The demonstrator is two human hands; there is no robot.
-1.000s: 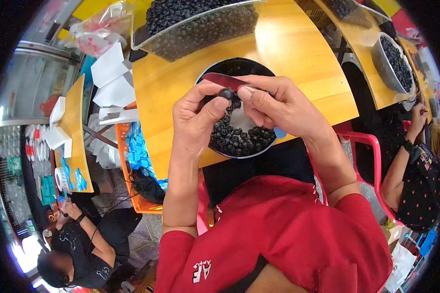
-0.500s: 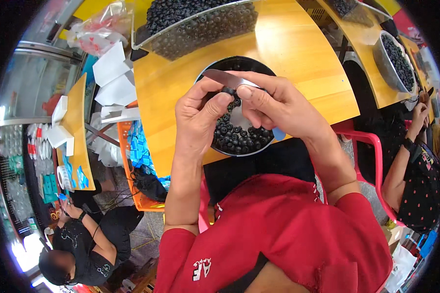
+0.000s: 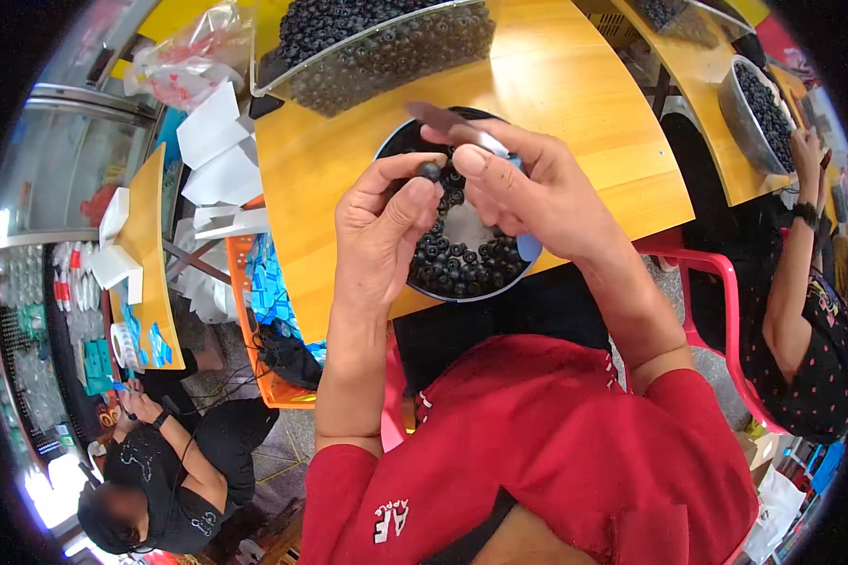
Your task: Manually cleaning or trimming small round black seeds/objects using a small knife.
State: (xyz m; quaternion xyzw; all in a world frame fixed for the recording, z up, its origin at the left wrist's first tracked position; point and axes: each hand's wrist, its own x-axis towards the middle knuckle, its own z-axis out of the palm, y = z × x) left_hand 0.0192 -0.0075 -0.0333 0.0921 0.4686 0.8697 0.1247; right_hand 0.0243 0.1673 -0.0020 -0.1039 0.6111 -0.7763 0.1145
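Observation:
My left hand (image 3: 377, 226) pinches one small dark round fruit or nut (image 3: 430, 171) between thumb and forefinger; its exact kind I cannot make out. My right hand (image 3: 537, 193) is closed on a short knife (image 3: 435, 117), its blade smeared by motion and pointing up and left, just above the pinched piece. Most of its handle is hidden by my fingers. Below both hands a round dark bowl (image 3: 393, 143) stands at the table's near edge. Many similar dark round pieces (image 3: 462, 271) lie in it around a pale bottom, partly covered by my hands.
A clear bin (image 3: 283, 87) heaped with dark round pieces stands on the wooden table (image 3: 584, 113). At left are an orange crate (image 3: 254, 348) with blue packets and white boxes (image 3: 212, 132). At right, a co-worker (image 3: 810, 367) sits by another full bowl (image 3: 754, 118); another person (image 3: 174, 461) works lower left.
The knife has lifted off the dark piece and its tip has risen. My right hand has turned slightly; my left still holds the piece. The right co-worker's hand has moved up to their bowl.

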